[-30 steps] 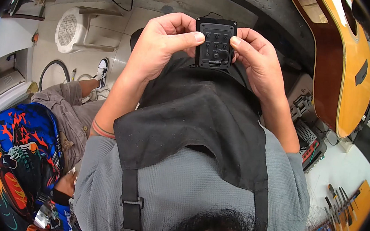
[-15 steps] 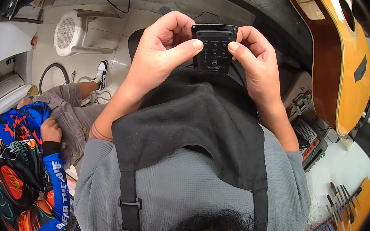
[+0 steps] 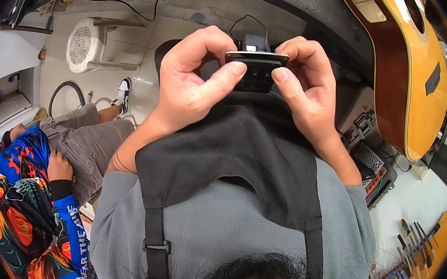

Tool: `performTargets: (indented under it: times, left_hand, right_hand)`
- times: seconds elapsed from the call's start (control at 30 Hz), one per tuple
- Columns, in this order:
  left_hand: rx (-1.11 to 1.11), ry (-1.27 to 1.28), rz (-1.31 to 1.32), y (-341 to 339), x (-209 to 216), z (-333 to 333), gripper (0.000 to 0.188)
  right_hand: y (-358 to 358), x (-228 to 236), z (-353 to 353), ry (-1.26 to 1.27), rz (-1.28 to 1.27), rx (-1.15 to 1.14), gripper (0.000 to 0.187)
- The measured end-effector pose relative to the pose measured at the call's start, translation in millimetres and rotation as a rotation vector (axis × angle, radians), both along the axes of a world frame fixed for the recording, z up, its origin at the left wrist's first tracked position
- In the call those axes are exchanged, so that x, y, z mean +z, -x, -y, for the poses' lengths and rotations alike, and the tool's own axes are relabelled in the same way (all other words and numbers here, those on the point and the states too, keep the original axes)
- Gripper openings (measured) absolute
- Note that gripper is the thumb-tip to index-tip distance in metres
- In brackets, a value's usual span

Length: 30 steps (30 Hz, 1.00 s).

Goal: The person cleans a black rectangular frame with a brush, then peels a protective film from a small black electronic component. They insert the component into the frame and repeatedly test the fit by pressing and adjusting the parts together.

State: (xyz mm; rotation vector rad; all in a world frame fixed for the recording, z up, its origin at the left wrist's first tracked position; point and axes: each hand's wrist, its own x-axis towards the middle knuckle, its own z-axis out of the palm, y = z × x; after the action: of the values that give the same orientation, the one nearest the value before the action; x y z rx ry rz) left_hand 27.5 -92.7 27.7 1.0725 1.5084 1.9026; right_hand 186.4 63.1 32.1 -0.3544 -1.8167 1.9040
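Note:
A black guitar preamp panel (image 3: 255,73) with small knobs is held up in front of me, its face tilted toward my body. My left hand (image 3: 197,75) grips its left edge, thumb on the face and fingers curled behind. On the opposite edge my right hand (image 3: 308,83) pinches it the same way. A dark box-shaped housing with a thin black wire (image 3: 249,17) sticks out from the far side of the panel. Most of the knobs are too dark to make out at this tilt.
An acoustic guitar body (image 3: 411,82) stands at the right. Below it are a tool rack (image 3: 418,247) with several files and a white worktop (image 3: 412,195). A white plastic stool (image 3: 78,45) is at the far left, and a co-worker in a colourful shirt (image 3: 22,217) sits nearer.
Both hands have tipped the panel so its face is foreshortened and the housing behind it shows. They sit slightly lower. The co-worker's hand has shifted a little.

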Motion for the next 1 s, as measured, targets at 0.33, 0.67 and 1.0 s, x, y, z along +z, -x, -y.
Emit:
performTargets:
  times: [0.33,0.67,1.0]
  left_hand:
    - [0.033,0.009,-0.01,-10,-1,3,0.015]
    - [-0.145,0.298,0.574,14,-40,-5,0.011]
    - [-0.182,0.254,0.513,20,-52,-9,0.014]
  right_hand:
    - [-6,3,0,-0.199,0.08,-0.032,0.015]
    - [4,-38,-13,0.329,0.332,0.007,0.02]
    - [4,-36,-13,0.219,0.32,-0.052,0.017]
